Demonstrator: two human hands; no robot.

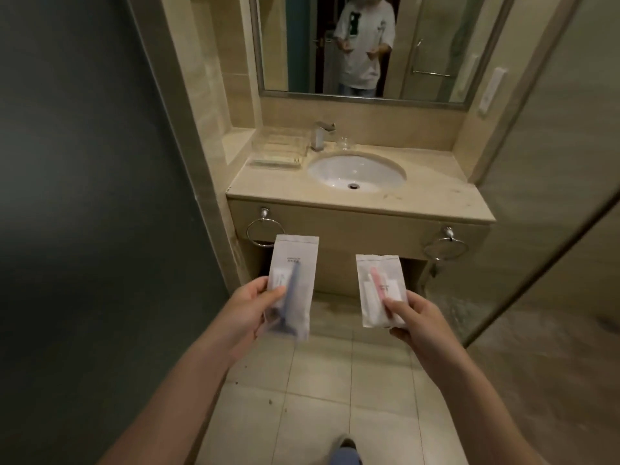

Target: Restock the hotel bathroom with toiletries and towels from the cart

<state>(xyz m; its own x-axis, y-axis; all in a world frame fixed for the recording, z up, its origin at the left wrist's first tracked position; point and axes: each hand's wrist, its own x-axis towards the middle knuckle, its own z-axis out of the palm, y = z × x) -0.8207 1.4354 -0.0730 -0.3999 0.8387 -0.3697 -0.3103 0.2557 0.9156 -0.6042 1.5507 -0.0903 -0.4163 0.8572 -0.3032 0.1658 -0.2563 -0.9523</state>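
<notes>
Left hand (250,308) pinches a frosted packet with blue toothbrush (292,285); right hand (414,317) pinches a pink-toothbrush packet (377,286), both short of the beige stone surface (436,199) with its white oval basin (357,171).

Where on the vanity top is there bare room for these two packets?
Bare: the countertop right of the basin up to the side wall, and the front strip. Crowded: back left, with clear tray, faucet and glass.

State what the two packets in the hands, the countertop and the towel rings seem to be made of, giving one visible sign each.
Packets: likely thin frosted plastic film; contents show through hazily.
Countertop: probably polished beige stone or a look-alike; faint veining, soft sheen.
Towel rings: metal, seemingly chrome-finished; bright reflective glints.
</notes>
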